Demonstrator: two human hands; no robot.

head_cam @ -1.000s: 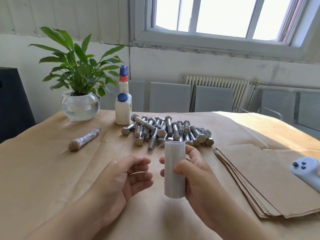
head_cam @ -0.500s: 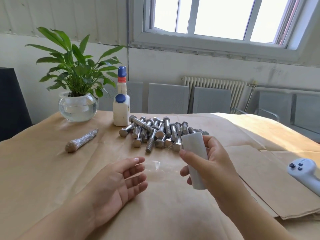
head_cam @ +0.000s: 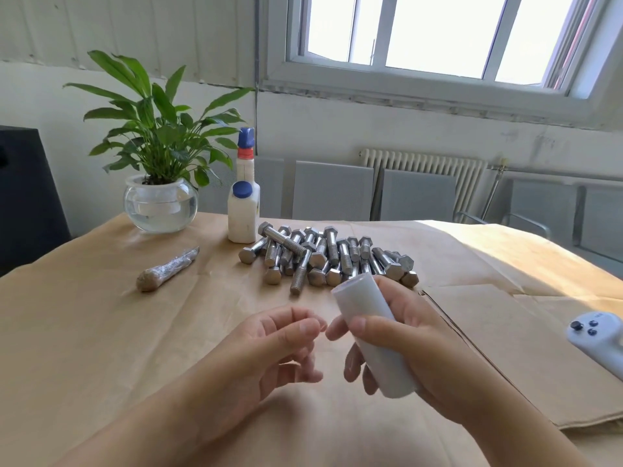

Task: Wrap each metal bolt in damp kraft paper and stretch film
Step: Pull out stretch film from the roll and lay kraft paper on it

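Over the kraft-covered table (head_cam: pixel 84 332), right hand (head_cam: pixel 404 335) grips the film roll (head_cam: pixel 374 335), now tilted; left hand (head_cam: pixel 269 345) has curled, perhaps pinching film.

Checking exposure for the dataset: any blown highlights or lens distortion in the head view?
Head view: window panes blown out white; hard sun patch on the kraft paper table cover at right; wide-angle bend in the window frame; bolts and stretch film roll evenly lit.

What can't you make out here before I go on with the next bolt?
- Head view: film roll, its loose end is too faint to find.
- Bolt pile: the right hand and roll cover its near edge, so no count.
- White controller: cut off by the right edge.
- Paper stack: dampness unreadable.
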